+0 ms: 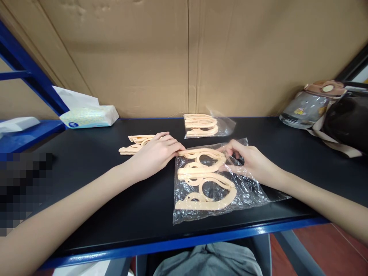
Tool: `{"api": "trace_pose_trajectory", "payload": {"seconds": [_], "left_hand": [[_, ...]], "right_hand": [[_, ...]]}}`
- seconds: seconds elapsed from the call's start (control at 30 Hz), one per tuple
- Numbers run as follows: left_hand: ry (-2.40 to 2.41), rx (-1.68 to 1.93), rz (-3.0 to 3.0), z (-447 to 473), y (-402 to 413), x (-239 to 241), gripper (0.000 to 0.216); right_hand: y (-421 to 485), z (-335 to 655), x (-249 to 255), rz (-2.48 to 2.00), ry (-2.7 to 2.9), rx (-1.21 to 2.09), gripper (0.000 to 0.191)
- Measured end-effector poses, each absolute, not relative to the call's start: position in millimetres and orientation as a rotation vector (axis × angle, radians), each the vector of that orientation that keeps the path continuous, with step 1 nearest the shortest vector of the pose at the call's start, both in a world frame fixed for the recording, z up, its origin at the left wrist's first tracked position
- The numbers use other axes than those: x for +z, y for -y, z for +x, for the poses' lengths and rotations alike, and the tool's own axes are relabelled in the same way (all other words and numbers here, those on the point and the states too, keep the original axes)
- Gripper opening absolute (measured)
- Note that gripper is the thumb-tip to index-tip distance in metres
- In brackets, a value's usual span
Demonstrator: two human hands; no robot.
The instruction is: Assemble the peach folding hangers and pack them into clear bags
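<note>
A clear plastic bag (253, 193) lies on the black table (115, 199) near the front edge, with several peach-coloured plastic hanger pieces (205, 180) inside it. My left hand (156, 153) rests at the bag's open left edge, fingers together, touching the end of the top piece. My right hand (250, 161) lies on the bag's upper right part, fingers pinching the film. A loose stack of the same pieces (135, 143) sits just behind my left hand.
A second bag filled with the peach pieces (201, 125) lies further back. A tissue pack (89, 116) sits at the back left by a blue shelf frame (31, 73). A jar (309, 105) and a dark bag (349, 120) stand at right. A cardboard wall is behind.
</note>
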State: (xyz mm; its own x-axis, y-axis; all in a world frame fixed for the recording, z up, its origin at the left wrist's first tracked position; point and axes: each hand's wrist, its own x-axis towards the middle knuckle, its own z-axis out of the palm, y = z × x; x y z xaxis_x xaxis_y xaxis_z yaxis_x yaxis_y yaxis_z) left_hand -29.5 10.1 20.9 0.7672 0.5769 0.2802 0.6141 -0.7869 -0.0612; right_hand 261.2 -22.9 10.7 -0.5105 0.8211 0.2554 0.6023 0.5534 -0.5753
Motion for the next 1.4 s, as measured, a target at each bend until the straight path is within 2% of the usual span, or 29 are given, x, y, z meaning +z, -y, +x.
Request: {"api": "trace_pose_trajectory", "payload": {"seconds": [0.33,0.67,1.17,1.4], "left_hand": [[1.084,-0.420,-2.843,-32,-8,22,0.034],[1.025,-0.390,-2.850,-30,-9,23,0.036],[1.011,-0.319,-2.802,-29,-8,23,0.034],[1.137,-0.407,-2.895,-28,5,35,0.028]], "right_hand": [[21,262,4,-1.209,2.314,0.398,0.037],[22,259,0,-1.179,2.386,0.064,0.038],[22,260,1,-1.200,2.391,0.109,0.030],[20,259,0,-1.225,2.370,0.095,0.031]]}}
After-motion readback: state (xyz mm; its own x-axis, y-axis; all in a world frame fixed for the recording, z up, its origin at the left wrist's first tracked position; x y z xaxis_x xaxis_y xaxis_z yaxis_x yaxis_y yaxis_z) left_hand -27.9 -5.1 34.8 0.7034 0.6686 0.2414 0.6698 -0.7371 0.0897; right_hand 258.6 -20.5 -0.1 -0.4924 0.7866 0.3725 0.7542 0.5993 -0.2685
